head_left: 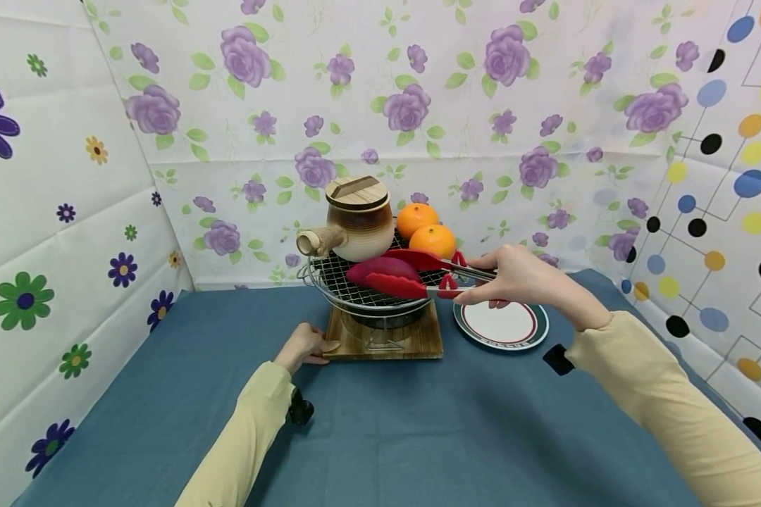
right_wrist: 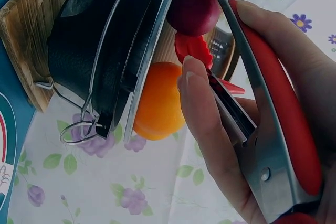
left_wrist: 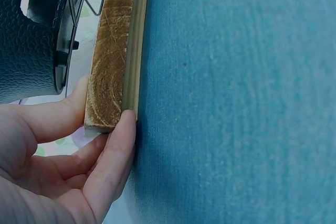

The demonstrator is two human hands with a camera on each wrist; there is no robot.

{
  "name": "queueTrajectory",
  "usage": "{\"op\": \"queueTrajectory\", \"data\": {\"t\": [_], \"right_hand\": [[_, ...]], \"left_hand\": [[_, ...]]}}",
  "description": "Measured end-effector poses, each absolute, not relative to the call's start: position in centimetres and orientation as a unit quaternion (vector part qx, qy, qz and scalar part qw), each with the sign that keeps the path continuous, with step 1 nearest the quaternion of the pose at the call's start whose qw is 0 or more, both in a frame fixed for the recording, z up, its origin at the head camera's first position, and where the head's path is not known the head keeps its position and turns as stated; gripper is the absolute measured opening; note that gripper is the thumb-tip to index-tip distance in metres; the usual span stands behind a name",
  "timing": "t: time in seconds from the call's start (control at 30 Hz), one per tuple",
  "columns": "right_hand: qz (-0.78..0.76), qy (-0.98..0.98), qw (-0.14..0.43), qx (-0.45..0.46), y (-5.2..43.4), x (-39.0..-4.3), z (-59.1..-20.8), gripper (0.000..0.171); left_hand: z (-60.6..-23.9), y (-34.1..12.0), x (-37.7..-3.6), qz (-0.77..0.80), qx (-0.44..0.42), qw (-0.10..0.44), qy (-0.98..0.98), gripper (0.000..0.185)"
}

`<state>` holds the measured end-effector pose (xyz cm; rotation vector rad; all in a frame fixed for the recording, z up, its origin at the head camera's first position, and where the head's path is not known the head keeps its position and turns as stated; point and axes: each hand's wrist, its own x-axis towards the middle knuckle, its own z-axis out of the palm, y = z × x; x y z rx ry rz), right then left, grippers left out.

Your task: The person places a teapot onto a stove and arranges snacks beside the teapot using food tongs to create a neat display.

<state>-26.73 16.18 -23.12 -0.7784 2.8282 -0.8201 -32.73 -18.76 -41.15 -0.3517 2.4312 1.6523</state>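
Observation:
My right hand (head_left: 516, 274) grips a pair of metal tongs with red handles and red tips (head_left: 396, 286). Between the tips is a purple-red sweet potato (head_left: 380, 269), close over the wire grill net (head_left: 332, 273). In the right wrist view the sweet potato (right_wrist: 193, 10) has a red tip on either side of it. My left hand (head_left: 304, 343) pinches the near left corner of the wooden board (head_left: 349, 343), thumb on top and fingers at its lower edge, as the left wrist view shows. A dark round stove (right_wrist: 79, 45) stands on that board under the net.
A brown and cream clay pot (head_left: 363, 232) with a wooden lid and side handle stands at the net's back left. Two oranges, one behind (head_left: 416, 218) and one in front (head_left: 432, 241), sit right of it. A white plate (head_left: 501, 325) lies on the blue cloth at right.

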Motion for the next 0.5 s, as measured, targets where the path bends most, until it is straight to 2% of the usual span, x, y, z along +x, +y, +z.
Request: {"op": "queueTrajectory", "data": {"t": [0.03,0.27,0.4,0.5], "right_hand": [[-0.27,0.927,0.048,-0.255,16.17,-26.71,-23.11,0.079],[-0.271,0.928,0.041,-0.253,16.08,-26.62,-23.1,0.08],[-0.273,0.929,0.04,-0.248,16.03,-26.59,-23.1,0.081],[-0.274,0.931,0.036,-0.238,16.02,-26.52,-23.02,0.085]], "left_hand": [[-41.13,-18.76,-32.72,0.555,-0.119,0.09,0.818,0.033],[-41.15,-18.75,-32.71,0.557,-0.115,0.086,0.818,0.029],[-41.36,-18.87,-32.96,0.556,-0.113,0.091,0.818,0.049],[-41.46,-18.95,-33.1,0.557,-0.111,0.094,0.817,0.054]]}}
